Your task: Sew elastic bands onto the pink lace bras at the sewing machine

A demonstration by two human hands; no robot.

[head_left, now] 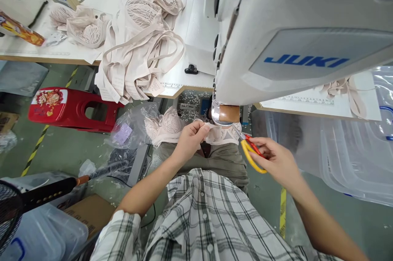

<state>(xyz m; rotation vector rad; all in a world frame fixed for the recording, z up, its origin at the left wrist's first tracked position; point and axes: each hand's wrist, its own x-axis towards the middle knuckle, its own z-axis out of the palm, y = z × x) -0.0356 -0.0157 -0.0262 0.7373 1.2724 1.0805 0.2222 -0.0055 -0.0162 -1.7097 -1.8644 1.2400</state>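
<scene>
A pale pink lace bra [169,127] lies across my lap, below the head of the sewing machine [276,40]. My left hand [193,138] pinches the bra near its middle, thumb and fingers closed on the fabric. In my right hand [274,156] is a pair of scissors [252,155] with yellow and red handles. Their blades point up and left, at the bra's right end close under the machine head. Whether the blades touch the cloth I cannot tell.
More bras [138,44] are heaped on the left table, straps hanging over its edge. A red stool [73,107] stands on the floor at left. Clear plastic bins [353,158] are at right. A racket-like object [46,193] with a black handle juts in at lower left.
</scene>
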